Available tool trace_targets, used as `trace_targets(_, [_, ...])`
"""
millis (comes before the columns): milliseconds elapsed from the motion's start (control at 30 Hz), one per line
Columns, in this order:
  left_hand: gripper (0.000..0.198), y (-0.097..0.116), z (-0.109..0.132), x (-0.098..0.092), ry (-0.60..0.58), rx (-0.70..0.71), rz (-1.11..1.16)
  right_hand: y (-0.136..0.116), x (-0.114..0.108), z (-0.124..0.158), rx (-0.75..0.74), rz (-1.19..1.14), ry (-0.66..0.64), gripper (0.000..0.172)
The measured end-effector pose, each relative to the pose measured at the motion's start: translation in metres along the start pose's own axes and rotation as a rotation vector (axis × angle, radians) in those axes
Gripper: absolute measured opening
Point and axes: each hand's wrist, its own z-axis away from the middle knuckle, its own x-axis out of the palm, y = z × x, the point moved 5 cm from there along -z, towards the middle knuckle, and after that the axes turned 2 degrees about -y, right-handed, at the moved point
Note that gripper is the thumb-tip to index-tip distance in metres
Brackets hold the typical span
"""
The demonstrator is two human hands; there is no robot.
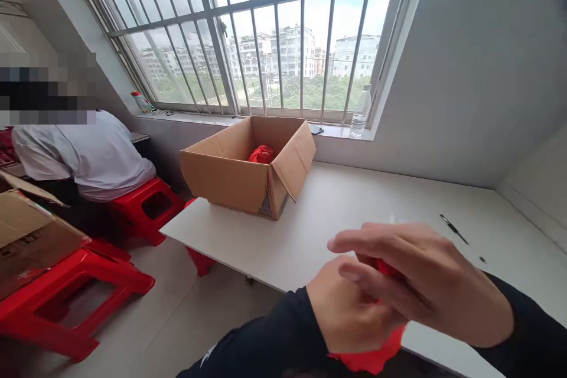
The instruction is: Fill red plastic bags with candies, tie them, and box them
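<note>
My left hand [357, 313] is closed around a crumpled red plastic bag [374, 357], whose lower part hangs beneath it near the table's front edge. Over it lies my right hand [427, 274], its fingers bent across the left hand, with a bit of red showing under them. The hands overlap and hide most of the bag's upper part. An open cardboard box [225, 183] stands on the white table [367, 195], and a red bundle [262, 155] lies inside it.
A pen [454, 229] and a small dark piece [482, 260] lie on the table's right. On the windowsill stand a water bottle [361, 111] and a phone [316, 129]. At left, a seated person [101, 153], red stools [84, 283] and another cardboard box [35, 242].
</note>
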Motion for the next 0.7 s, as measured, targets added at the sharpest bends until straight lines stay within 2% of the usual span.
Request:
trace_targets(67, [0.034, 0.001, -0.008, -0.001, -0.105, -0.024, 0.068, 0.006, -0.008, 0.002, 0.021, -0.072, 0.044, 0.030])
trace_targets(133, [0.049, -0.004, -0.012, -0.003, -0.168, -0.076, 0.136, 0.021, -0.015, 0.011, 0.161, -0.116, 0.072, 0.041])
trace_targets(167, [0.052, -0.007, -0.013, -0.005, -0.181, -0.104, 0.162, 0.030, -0.017, 0.017, 0.246, -0.141, 0.047, 0.042])
trace_targets(267, [0.052, -0.019, -0.011, -0.011, -0.200, -0.180, 0.227, 0.047, -0.013, 0.035, 0.430, -0.286, -0.076, 0.025])
trace_targets(300, [0.050, -0.022, -0.010, -0.012, -0.203, -0.197, 0.249, 0.050, -0.012, 0.040, 0.471, -0.340, -0.077, 0.023])
trace_targets(367, [0.050, -0.028, -0.009, -0.016, -0.192, -0.211, 0.292, 0.051, -0.014, 0.049, 0.536, -0.423, 0.003, 0.025])
trace_targets(400, [0.051, -0.030, -0.010, -0.018, -0.178, -0.206, 0.308, 0.050, -0.014, 0.053, 0.553, -0.458, 0.042, 0.025])
trace_targets(467, [0.050, -0.029, -0.012, -0.022, -0.145, -0.176, 0.307, 0.045, -0.011, 0.058, 0.542, -0.542, 0.030, 0.023])
trace_targets(567, [0.036, -0.017, -0.012, -0.025, -0.157, -0.123, 0.209, 0.040, -0.004, 0.061, 0.488, -0.525, 0.031, 0.018])
trace_targets(633, [0.025, -0.006, -0.010, -0.024, -0.187, -0.074, 0.105, 0.044, 0.002, 0.060, 0.454, -0.463, 0.078, 0.026])
trace_targets(700, [0.015, 0.004, -0.008, -0.025, -0.174, -0.006, -0.014, 0.053, 0.014, 0.059, 0.467, -0.512, 0.045, 0.037])
